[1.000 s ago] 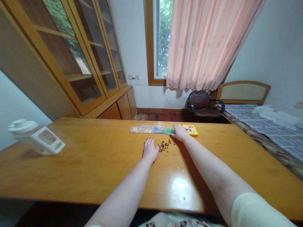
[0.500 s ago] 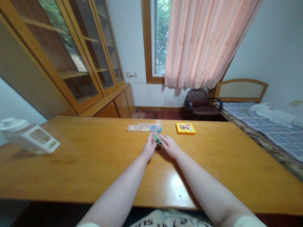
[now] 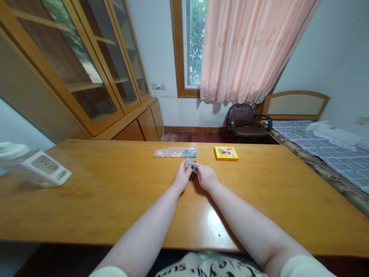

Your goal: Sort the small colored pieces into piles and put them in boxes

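Observation:
My left hand (image 3: 182,178) and my right hand (image 3: 206,178) meet near the middle of the table. Between them is a small see-through piece with green and black parts (image 3: 189,163); its exact kind is too small to make out. The fingers of my left hand are closed on its left side. On the other side, my right hand pinches it, with the fingertips partly hidden. Dark brown bits (image 3: 193,176) show just under the hands. Behind them lies a clear compartment tray (image 3: 167,151) with pale yellow pieces (image 3: 176,154) and blue pieces (image 3: 190,153).
A yellow box (image 3: 226,153) lies on the wooden table (image 3: 121,192) to the right of the tray. At the far left a white plastic container (image 3: 43,167) rests on its side. Beyond the table stand a brown chair (image 3: 243,119), a bed (image 3: 319,142) and a cabinet (image 3: 135,127).
My right hand has turned inward, its fingers curling more around the see-through piece. My left hand keeps its hold. The whole view has shifted slightly; the tray and box stay put.

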Demonstrator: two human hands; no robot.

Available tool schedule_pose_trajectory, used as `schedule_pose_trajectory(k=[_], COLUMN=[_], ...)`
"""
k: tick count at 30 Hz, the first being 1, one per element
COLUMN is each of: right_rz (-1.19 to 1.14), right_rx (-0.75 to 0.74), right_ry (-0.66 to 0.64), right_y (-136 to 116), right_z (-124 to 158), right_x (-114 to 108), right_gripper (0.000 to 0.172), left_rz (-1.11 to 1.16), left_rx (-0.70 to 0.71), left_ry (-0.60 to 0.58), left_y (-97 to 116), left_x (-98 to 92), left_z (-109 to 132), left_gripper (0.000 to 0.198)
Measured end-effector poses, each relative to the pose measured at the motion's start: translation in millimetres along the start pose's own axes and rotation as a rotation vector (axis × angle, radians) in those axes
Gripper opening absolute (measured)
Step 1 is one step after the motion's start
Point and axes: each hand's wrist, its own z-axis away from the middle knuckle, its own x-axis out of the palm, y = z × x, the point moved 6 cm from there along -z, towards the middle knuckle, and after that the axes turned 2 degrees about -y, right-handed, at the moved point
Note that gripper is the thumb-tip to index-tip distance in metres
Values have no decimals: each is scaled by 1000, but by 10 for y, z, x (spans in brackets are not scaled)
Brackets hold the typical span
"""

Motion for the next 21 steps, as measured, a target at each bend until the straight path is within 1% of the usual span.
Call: schedule_pose_trajectory(k=[4,9,13,15,17,21], right_rz=[57,99,90,63,-2,-181], right_rx=[19,60,154,184,173,167], right_ry=[-26,-46,-17,4,12,46], right_y=[-32,-41,17,60,104,260], right_z=[-10,-9,2,2,-10,-39], right_x=[1,14,8,-7,-21,-69], right_gripper=[36,35,34,34,34,32], left_rz=[50,92,102,96,106,141], left_rx=[-58,-67,-55,-58,-62,-21], left_ry=[-7,-15,8,18,15,-16], left_y=[-39,-11,-22,-40,-46,20], left_x=[22,49,39,22,4,-21], left_z=[15,41,40,29,14,-6], left_gripper=[44,47,47,48,50,59])
